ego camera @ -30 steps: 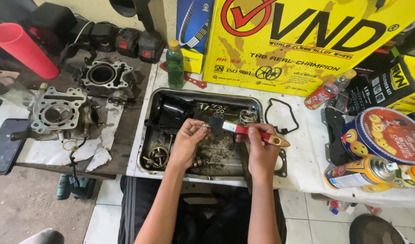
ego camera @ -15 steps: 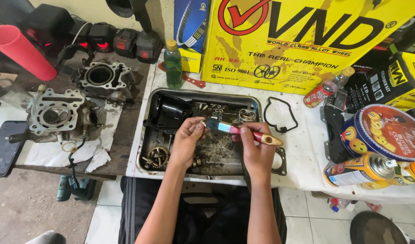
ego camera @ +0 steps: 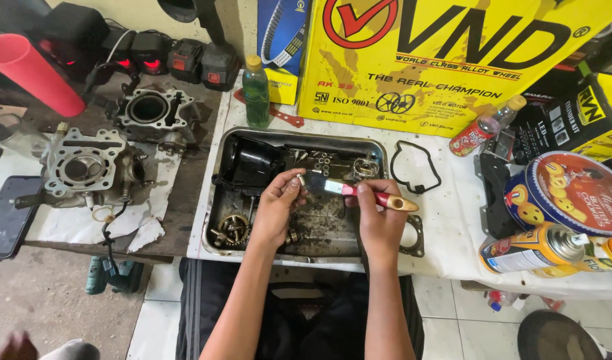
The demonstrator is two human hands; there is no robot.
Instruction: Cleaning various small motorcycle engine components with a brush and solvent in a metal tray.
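Note:
Over a greasy metal tray [ego camera: 216, 220], my left hand [ego camera: 278, 208] pinches a small metal part [ego camera: 300, 179] between its fingertips. My right hand [ego camera: 379, 217] grips a paintbrush [ego camera: 359, 193] with a red and gold handle, and its dark bristles touch the small part. Inside the tray lie a black plastic cover [ego camera: 252, 163], a gear [ego camera: 234, 229] and several small bolts and rings.
Two grey engine blocks [ego camera: 86, 163] [ego camera: 152, 113] sit on the wooden bench at left, beside a red tube [ego camera: 32, 73] and a phone [ego camera: 6, 217]. A green bottle [ego camera: 256, 93], a black gasket [ego camera: 416, 167], a yellow box [ego camera: 452, 60], a round tin [ego camera: 572, 193] and spray cans [ego camera: 539, 247] surround the tray.
Both hands have stayed over the tray; the brush has shifted slightly against the small part in short strokes.

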